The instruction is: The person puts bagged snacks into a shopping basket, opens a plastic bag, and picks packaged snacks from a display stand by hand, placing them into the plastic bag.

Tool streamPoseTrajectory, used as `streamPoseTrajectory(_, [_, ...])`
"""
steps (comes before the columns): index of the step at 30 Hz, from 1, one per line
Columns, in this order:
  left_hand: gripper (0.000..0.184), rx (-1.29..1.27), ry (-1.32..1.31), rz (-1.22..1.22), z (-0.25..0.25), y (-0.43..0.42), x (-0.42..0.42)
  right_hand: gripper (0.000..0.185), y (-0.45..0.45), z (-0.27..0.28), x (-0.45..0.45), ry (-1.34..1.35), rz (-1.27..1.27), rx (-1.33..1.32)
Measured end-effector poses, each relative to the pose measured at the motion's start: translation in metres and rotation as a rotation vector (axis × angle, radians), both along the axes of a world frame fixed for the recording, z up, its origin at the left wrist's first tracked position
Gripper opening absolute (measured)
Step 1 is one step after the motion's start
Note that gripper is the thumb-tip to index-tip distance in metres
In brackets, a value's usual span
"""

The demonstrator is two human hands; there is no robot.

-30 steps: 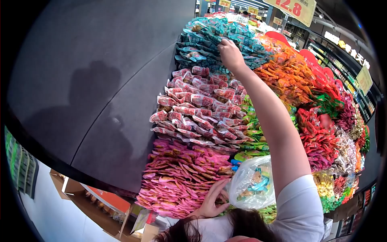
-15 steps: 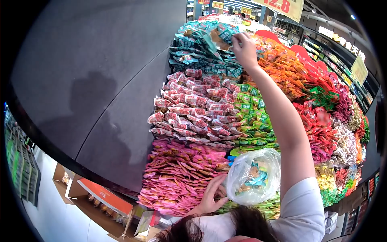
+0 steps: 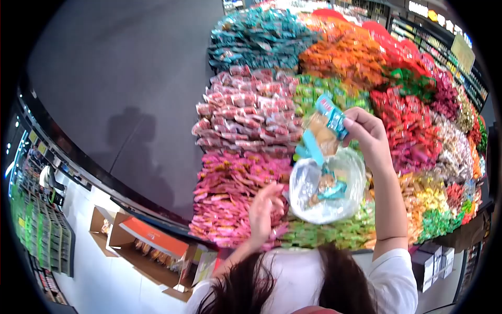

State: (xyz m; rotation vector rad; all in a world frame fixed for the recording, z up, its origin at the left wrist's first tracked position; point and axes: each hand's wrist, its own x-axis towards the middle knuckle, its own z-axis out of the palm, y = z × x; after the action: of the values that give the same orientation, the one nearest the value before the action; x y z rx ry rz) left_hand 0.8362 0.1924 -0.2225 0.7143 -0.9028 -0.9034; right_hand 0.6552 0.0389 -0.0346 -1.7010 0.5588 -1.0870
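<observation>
My right hand pinches a clear-and-teal snack packet by its corner, with tan food showing through the wrapper. The packet hangs just above the mouth of a clear plastic bag. Inside that bag lie a few similar teal packets. Left of the bag, my left hand hovers over the pink packets with its fingers loosely apart and nothing in them; it looks slightly blurred. The bag rests on green packets.
Piles of teal packets, white-and-red packets, orange packets and red packets fill the display. A dark grey panel stands at left. Open cardboard boxes sit below it by the floor.
My right hand has brought the teal packet from the far teal pile back toward me, over the bag. My left hand has lifted away from the bag's side, and the view has shifted.
</observation>
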Motion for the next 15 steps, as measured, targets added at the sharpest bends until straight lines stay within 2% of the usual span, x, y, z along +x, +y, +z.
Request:
streamPoseTrajectory(1, [0.052,0.053,0.077,-0.061,0.011,0.001,0.004,0.015,0.015,-0.006,-0.004,0.01,0.036,0.036])
streamPoseTrajectory(6, [0.08,0.045,0.071,-0.367,0.057,0.012,-0.008,0.016,0.049,-0.04,-0.014,0.156,0.142,0.087])
streamPoseTrajectory(7, [0.08,0.074,0.076,-0.365,0.062,0.015,-0.013,0.016,0.053,-0.046,-0.015,0.155,0.144,0.116])
streamPoseTrajectory(9, [0.083,0.065,0.13,-0.529,0.068,0.02,-0.023,0.017,0.06,-0.056,-0.018,0.146,0.172,0.088])
streamPoseTrajectory(10, [0.073,0.105,0.149,-0.586,0.07,0.025,-0.025,0.017,0.065,-0.058,-0.019,0.141,0.198,0.082])
streamPoseTrajectory(11, [0.073,0.126,0.157,-0.583,0.073,0.028,-0.03,0.017,0.069,-0.062,-0.022,0.141,0.2,0.104])
streamPoseTrajectory(13, [0.063,0.279,0.113,-0.503,0.078,0.032,-0.04,0.017,0.072,-0.065,-0.028,0.145,0.189,0.081])
streamPoseTrajectory(14, [0.053,0.267,0.154,-0.474,0.074,0.033,-0.043,0.018,0.073,-0.069,-0.03,0.131,0.168,0.04])
streamPoseTrajectory(15, [0.053,0.274,0.153,-0.467,0.072,0.035,-0.046,0.018,0.073,-0.074,-0.033,0.127,0.175,0.046])
